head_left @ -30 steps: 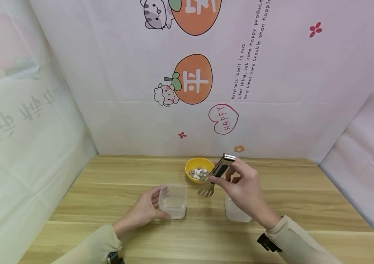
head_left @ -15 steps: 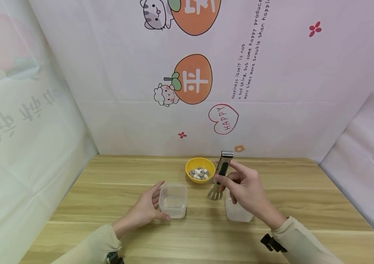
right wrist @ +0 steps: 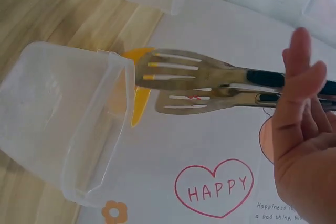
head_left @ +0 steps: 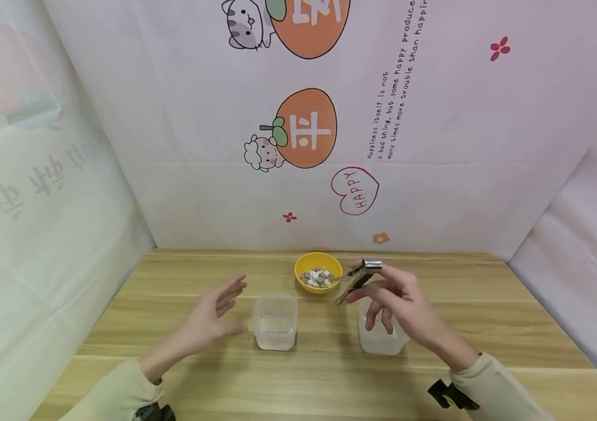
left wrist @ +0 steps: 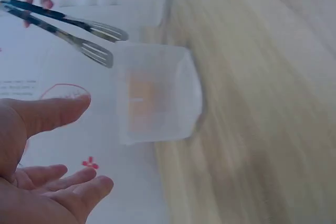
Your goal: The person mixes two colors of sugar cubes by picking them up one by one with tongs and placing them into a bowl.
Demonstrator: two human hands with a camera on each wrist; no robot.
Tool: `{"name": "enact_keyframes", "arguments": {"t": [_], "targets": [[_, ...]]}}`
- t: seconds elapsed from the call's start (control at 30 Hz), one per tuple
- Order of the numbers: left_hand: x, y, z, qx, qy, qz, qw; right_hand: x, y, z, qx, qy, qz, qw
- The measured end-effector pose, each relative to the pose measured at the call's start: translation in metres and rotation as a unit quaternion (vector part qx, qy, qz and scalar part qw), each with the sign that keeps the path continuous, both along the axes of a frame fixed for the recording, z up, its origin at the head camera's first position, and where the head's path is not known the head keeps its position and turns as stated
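My left hand [head_left: 200,320] hovers to the left of a clear plastic container [head_left: 275,342], fingers spread and apart from it. My right hand [head_left: 409,301] holds metal serving tongs [right wrist: 176,69] with slotted ends and dark grip pads. Their two arms stand slightly apart, with nothing visible between the ends. Below that hand sits a second clear container [head_left: 382,344], partly hidden by the fingers. Just left of the tongs, a yellow bowl [head_left: 306,263] holds several small grey and white pieces [head_left: 316,277].
The wooden table [head_left: 214,397] meets a printed white backdrop [head_left: 214,204] right behind the bowl. White fabric walls [head_left: 582,234] enclose the left and right sides. Both containers stand in front of the bowl, with a gap between them.
My left hand has left the side of the left container and moved left. My right hand has shifted slightly right, its lower fingers spreading, and the tongs have tilted in its hold.
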State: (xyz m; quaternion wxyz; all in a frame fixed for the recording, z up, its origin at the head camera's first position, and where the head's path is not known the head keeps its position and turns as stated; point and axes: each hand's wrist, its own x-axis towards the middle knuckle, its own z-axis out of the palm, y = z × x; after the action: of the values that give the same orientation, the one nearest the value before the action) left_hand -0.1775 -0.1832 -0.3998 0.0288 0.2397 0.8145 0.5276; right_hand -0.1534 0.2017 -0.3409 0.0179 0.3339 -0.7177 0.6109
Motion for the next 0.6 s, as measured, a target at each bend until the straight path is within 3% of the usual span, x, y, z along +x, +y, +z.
{"name": "enact_keyframes", "arguments": {"t": [0.1,0.2,0.33,0.5,0.6], "targets": [[0.002,-0.001,0.011,-0.009,0.036,0.020,0.9991,0.003,0.007,0.003,-0.017,-0.031,0.043,0.998],[0.007,0.001,0.020,-0.013,0.051,0.036,0.9980,0.008,0.011,0.005,-0.007,-0.073,0.040,0.996],[0.014,0.005,0.028,-0.011,0.046,0.044,0.9979,0.014,0.014,0.006,0.004,-0.116,0.032,0.993],[0.022,0.012,0.032,-0.002,0.042,0.049,0.9979,0.021,0.018,0.003,-0.012,-0.158,0.065,0.985],[0.026,0.016,0.032,0.016,0.040,0.047,0.9979,0.027,0.018,0.000,-0.010,-0.204,0.050,0.978]]}}
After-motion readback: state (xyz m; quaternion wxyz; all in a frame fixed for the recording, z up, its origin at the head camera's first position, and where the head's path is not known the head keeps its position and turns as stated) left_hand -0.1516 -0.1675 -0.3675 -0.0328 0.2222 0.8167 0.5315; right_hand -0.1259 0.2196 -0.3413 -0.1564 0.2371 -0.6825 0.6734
